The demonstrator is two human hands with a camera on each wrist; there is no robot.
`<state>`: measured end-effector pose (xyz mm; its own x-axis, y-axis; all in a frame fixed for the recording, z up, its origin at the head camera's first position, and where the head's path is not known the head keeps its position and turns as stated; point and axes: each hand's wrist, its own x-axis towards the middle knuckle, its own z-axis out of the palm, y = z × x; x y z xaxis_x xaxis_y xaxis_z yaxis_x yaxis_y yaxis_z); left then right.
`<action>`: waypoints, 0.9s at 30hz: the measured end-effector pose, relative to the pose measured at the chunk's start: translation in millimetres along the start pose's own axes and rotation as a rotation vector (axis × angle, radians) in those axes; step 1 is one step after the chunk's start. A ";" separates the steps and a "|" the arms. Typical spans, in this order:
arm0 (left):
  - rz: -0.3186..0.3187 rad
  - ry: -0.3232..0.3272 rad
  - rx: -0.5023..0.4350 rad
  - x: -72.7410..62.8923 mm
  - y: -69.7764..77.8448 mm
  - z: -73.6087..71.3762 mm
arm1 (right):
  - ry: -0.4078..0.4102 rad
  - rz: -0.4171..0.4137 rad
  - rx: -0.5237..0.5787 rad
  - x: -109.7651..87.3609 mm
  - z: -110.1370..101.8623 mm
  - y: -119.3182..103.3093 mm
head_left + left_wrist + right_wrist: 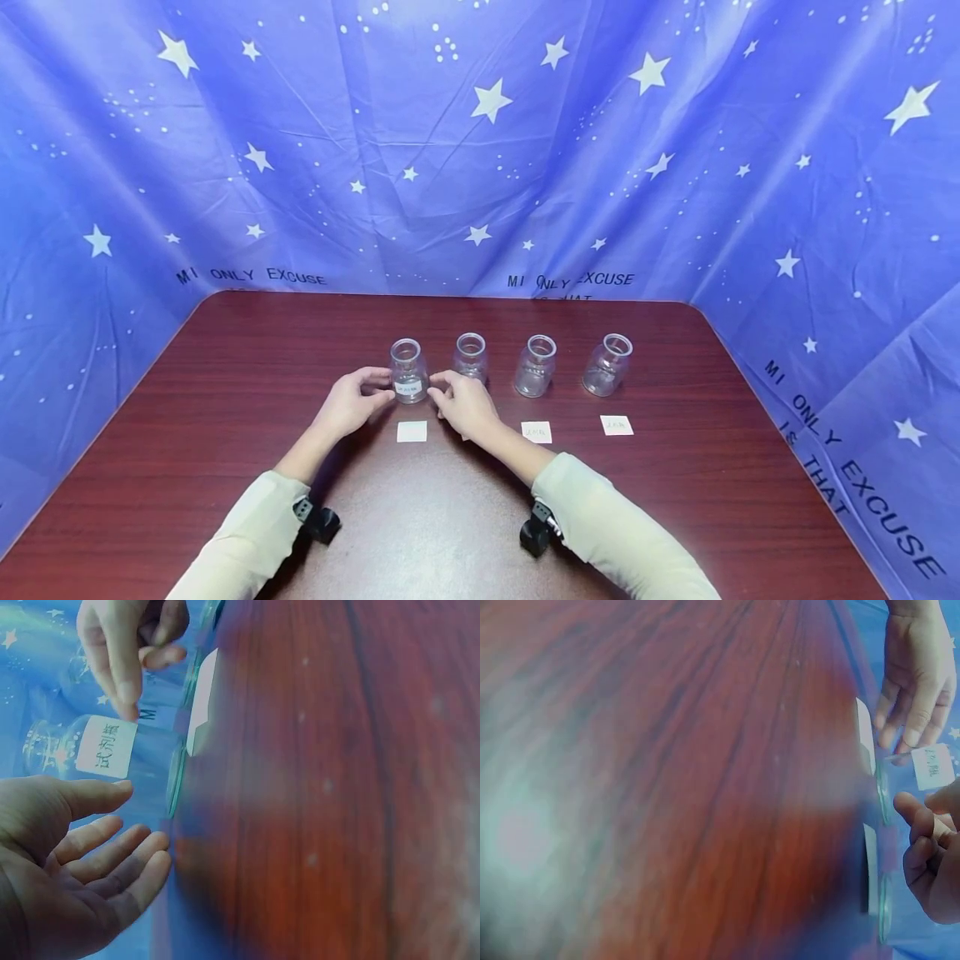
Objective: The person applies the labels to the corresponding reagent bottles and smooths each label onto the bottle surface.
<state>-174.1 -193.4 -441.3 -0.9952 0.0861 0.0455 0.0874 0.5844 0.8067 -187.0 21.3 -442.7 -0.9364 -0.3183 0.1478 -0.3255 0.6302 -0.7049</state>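
Observation:
A clear glass jar [407,367] stands upright at the left end of a row of jars. A white label [106,748] with printed characters is on its front. Around its left side, my left hand [347,406] has its thumb and fingers spread apart, fingertips close to the glass. My right hand [468,408] is at the jar's right side. Its index finger reaches toward the label's edge while the other fingers bend loosely; whether it touches the glass I cannot tell. Just in front of this jar lies a white paper slip [412,431].
A second jar [470,348] is partly hidden behind my right hand. Two more jars, a third [535,377] and a fourth [606,372], stand to the right. White slips [536,432] [617,425] lie before them on the brown table [225,400]. A starry blue cloth [420,125] hangs behind.

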 end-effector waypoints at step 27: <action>0.145 -0.196 0.134 -10.8 36.2 24.0 | -0.171 -0.045 -0.024 -30.2 -58.0 41.0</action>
<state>-159.1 -153.8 -426.7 -0.9457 0.3238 0.0294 0.2465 0.6548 0.7145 -179.7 97.8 -435.9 -0.8855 -0.4610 0.0570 -0.3713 0.6287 -0.6833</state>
